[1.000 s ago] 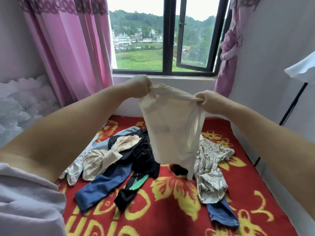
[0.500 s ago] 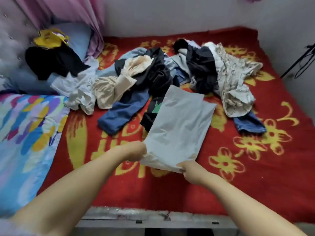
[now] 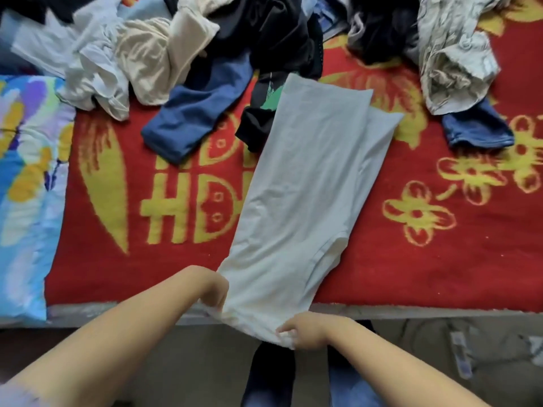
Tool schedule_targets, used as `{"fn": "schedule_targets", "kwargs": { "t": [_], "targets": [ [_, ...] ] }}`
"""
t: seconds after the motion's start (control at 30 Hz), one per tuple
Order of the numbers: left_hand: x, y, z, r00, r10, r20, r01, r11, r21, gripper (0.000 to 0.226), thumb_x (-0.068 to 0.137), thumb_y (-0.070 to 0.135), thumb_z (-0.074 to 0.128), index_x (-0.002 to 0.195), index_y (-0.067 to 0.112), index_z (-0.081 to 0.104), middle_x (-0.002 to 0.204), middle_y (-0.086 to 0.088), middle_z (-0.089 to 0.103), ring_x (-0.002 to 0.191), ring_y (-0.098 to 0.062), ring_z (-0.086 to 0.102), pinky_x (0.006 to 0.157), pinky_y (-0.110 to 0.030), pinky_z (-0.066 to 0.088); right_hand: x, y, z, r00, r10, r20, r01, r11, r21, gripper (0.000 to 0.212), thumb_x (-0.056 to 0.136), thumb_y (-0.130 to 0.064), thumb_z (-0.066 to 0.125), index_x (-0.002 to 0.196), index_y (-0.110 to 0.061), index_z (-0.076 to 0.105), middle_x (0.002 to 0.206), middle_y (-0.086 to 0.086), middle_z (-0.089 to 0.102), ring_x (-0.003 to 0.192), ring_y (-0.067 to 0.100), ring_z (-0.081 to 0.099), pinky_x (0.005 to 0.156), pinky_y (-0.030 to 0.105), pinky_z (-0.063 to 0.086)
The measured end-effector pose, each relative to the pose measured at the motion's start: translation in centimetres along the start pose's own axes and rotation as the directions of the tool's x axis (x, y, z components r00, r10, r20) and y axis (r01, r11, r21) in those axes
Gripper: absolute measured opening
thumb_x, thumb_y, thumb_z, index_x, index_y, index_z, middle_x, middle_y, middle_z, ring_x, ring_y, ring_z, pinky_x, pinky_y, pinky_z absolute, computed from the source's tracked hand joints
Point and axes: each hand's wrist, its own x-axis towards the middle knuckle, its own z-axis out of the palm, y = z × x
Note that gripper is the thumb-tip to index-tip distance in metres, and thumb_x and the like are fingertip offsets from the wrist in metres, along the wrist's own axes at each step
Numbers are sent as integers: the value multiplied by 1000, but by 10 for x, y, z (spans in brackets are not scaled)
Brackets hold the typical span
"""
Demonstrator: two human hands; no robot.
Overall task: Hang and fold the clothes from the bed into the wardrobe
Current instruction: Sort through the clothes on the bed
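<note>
A pale, off-white garment [image 3: 305, 195] lies stretched lengthwise down the red and yellow bed cover [image 3: 411, 274], its far end overlapping a black piece with a green mark [image 3: 264, 113] and its near end drawn past the bed's front edge [image 3: 411, 311], where both hands hold it. The left hand [image 3: 216, 292] grips the near left corner, its fingers curled under the cloth; the right hand [image 3: 305, 330] pinches the near right corner, fingers closed on the hem. The fabric looks thin, light and limp, creasing softly and showing a second layer along its right side, so it will likely sag and slide unless held at two corners or along a firm hem; what kind of garment it is cannot be told from this blurred view. Beyond it the rest of the laundry waits in a heap: a cream top [image 3: 158, 63], white cloth [image 3: 91, 74], blue jeans [image 3: 199, 113], dark items [image 3: 279, 33] and a patterned grey piece [image 3: 449, 60] over another blue trouser leg [image 3: 476, 127]. A bright floral quilt [image 3: 26, 186] lies along the left.
</note>
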Motion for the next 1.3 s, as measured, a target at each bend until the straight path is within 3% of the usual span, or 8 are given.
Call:
{"fn": "schedule_targets", "kwargs": {
  "t": [0.1, 0.4, 0.6, 0.77, 0.93, 1.1, 1.2, 1.3],
  "targets": [
    [9, 14, -14, 987, 32, 158, -20, 997, -77, 44, 93, 5, 50, 136, 15, 53, 136, -8, 54, 114, -25, 56, 85, -28, 43, -4, 14, -37, 987, 105, 118, -100, 994, -52, 48, 91, -8, 47, 138, -15, 51, 141, 6, 52, 126, 22, 50, 105, 28, 39],
    [45, 108, -165, 844, -106, -525, -381, 570, -727, 29, 91, 10, 41, 109, 10, 64, 104, -7, 70, 97, -21, 64, 79, -27, 47, -71, 152, -245, 733, 398, -552, -49, 839, 541, 38, 90, 6, 33, 119, 5, 59, 105, 19, 68, 64, 11, 65, 44, 13, 43],
    [84, 164, -229, 935, -331, -128, -258, -386, -886, 22, 91, 14, 40, 81, 3, 55, 69, -9, 61, 54, -19, 55, 48, -20, 40, -59, 209, -390, 558, 355, -750, 55, 886, 461, 42, 96, -2, 34, 135, -4, 47, 137, 15, 49, 104, 28, 61, 68, 29, 54],
    [104, 182, -192, 911, -345, 224, -191, -836, -514, 27, 96, 19, 49, 73, 6, 48, 62, -8, 46, 42, -16, 41, 40, -18, 36, -28, 204, -458, 570, 245, -784, 32, 947, 319, 53, 94, -6, 35, 146, -12, 33, 134, 11, 47, 105, 25, 58, 77, 37, 54],
    [100, 192, -169, 909, -177, 376, -62, -952, -299, 20, 96, 28, 53, 100, 9, 55, 82, -5, 53, 74, -20, 52, 79, -40, 44, 5, 205, -483, 582, 201, -788, -113, 980, 167, 29, 91, -5, 31, 107, -8, 55, 92, 6, 47, 80, 23, 52, 62, 32, 52],
    [89, 210, -195, 949, -102, 298, -103, -995, -15, 34, 97, 27, 53, 127, 12, 52, 127, -8, 58, 115, -23, 55, 98, -40, 39, 5, 207, -499, 534, 238, -811, -212, 967, 144, 29, 88, -9, 37, 110, -5, 55, 128, 13, 45, 90, 25, 52, 71, 33, 49],
    [92, 218, -210, 947, -197, 254, -214, -976, 40, 43, 98, 25, 52, 138, 18, 39, 103, -5, 67, 93, -18, 61, 89, -36, 43, 2, 210, -503, 547, 223, -807, -191, 972, 139, 28, 78, -5, 43, 92, -2, 66, 83, 12, 59, 62, 22, 48, 42, 27, 39],
    [101, 218, -213, 843, -346, 413, -345, -935, -80, 44, 96, 26, 53, 136, 15, 36, 86, -6, 63, 77, -19, 62, 80, -37, 50, -1, 209, -507, 555, 187, -811, -171, 979, 109, 24, 86, -14, 51, 100, -2, 65, 86, 6, 58, 68, 19, 49, 48, 28, 37]
  ]
}}
